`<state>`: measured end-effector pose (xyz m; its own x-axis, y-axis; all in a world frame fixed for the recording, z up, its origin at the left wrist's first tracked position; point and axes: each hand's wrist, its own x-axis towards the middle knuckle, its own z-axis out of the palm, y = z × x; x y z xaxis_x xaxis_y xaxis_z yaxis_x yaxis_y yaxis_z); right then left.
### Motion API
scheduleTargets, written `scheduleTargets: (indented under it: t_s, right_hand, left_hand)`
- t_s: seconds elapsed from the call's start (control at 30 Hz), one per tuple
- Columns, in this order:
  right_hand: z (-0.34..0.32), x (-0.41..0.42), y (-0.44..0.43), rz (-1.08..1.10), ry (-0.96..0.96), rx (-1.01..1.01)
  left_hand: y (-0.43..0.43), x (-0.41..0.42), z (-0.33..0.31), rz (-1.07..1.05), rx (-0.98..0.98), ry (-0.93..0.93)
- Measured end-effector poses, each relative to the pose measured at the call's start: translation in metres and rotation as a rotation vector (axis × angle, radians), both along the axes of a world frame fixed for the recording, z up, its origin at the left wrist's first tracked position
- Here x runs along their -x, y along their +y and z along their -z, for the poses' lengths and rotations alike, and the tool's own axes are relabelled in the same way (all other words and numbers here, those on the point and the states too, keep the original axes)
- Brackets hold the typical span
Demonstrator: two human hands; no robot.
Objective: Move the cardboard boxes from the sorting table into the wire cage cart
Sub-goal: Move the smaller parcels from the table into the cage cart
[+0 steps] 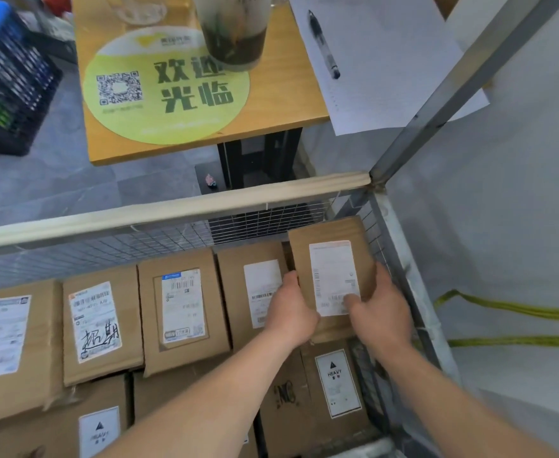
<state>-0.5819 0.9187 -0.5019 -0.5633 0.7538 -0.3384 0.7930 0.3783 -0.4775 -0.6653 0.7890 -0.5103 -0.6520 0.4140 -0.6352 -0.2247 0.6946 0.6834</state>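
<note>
I see both hands, left hand (293, 314) and right hand (382, 309), grasping a labelled cardboard box (332, 276) in the wire cage cart's (400, 259) far right corner.

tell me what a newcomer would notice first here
The left hand and right hand grip a labelled cardboard box in the far right corner of the wire cage cart, beside a row of similar boxes. Beyond, a round green QR-code mat lies on a wooden table under a drink cup.
</note>
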Motion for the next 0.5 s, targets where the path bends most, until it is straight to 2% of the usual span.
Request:
scheduleTargets:
  t_s: [0.23,0.5]
  right_hand:
    - [0.030,0.010,0.006,-0.049,-0.021,0.112]
    - [0.083,0.031,0.026,-0.078,-0.076,0.222]
  left_hand:
    - [-0.002,0.004,0.029,-0.008,0.018,-0.006]
    - [0.006,0.010,0.057,0.124,0.011,0.001]
